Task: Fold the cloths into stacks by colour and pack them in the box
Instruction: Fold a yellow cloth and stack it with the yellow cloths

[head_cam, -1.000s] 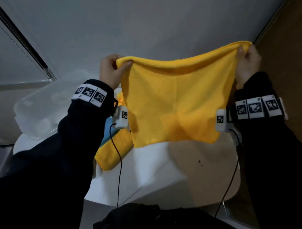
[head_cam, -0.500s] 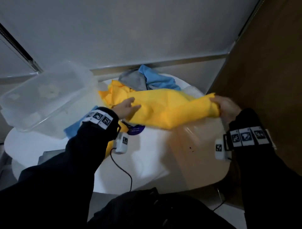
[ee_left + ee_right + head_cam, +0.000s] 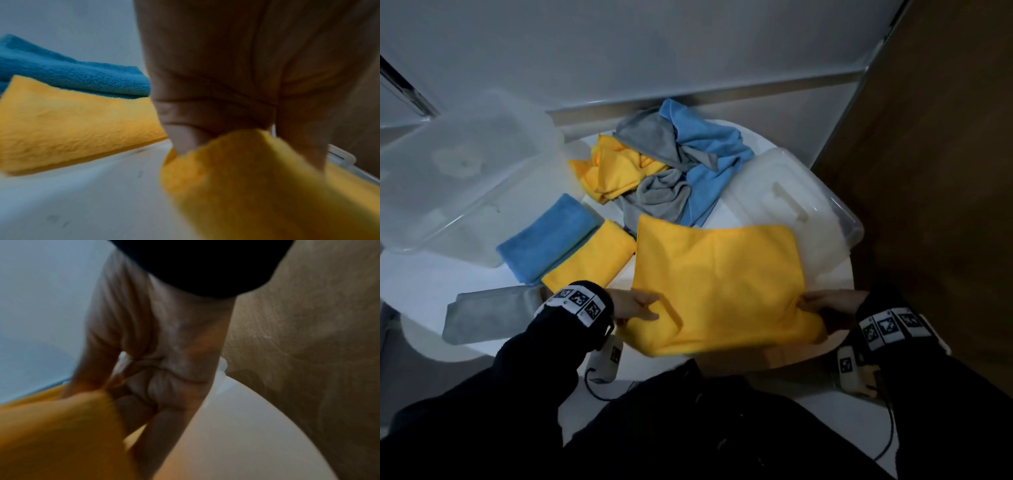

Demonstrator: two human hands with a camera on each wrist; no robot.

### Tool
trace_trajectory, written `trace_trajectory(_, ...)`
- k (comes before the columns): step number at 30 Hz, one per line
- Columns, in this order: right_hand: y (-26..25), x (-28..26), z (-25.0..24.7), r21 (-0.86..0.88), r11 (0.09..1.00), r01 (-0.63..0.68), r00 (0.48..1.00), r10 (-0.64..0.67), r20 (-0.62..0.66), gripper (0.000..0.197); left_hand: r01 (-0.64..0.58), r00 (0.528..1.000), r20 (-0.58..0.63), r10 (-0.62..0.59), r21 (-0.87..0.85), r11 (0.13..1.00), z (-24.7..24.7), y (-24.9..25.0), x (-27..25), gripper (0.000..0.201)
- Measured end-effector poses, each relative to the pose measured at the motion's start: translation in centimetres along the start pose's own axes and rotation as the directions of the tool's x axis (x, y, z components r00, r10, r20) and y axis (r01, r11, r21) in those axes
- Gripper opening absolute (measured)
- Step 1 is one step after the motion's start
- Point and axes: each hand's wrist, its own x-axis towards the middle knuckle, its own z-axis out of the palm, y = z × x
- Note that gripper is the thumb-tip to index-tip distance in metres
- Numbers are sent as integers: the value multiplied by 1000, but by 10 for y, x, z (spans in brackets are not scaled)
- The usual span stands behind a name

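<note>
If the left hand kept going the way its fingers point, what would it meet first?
The left hand points right, across the spread yellow cloth it pinches; beyond that, probably the right hand, though depth is unclear.

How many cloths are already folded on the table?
3: a folded blue cloth beside the box, a folded yellow cloth next to it, and a folded grey cloth nearest the person. Any of them may be a stack with more underneath.

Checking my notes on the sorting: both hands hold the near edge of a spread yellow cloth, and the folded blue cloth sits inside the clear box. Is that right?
Not quite. The head view shows the folded blue cloth lying on the table beside the clear box, not inside it. Both the left hand and right hand do hold the yellow cloth.
</note>
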Motion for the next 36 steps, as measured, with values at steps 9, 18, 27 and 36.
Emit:
trace_trajectory(9, -17, 3, -10, 88, 986, 143, 981, -130, -143, 21, -246, 938, -345, 39, -582, 775, 0, -26, 12, 50)
trace_trajectory(18, -10, 46, -2, 79, 960, 270, 765, -164, -623, 20, -121, 716, -685, -139, -317, 941, -3, -6, 54, 27)
trace_trajectory(27, -8, 46, 3, -107, 987, 117, 548, -154, -822, 28, -44, 630, -770, -107, -173, 984, -7, -7, 67, 30)
trace_trajectory(36, 3, 58, 26, -260, 932, -251, 823, 64, -564, 75, 188, 693, -705, -153, -28, 982, 0, 21, 80, 65)
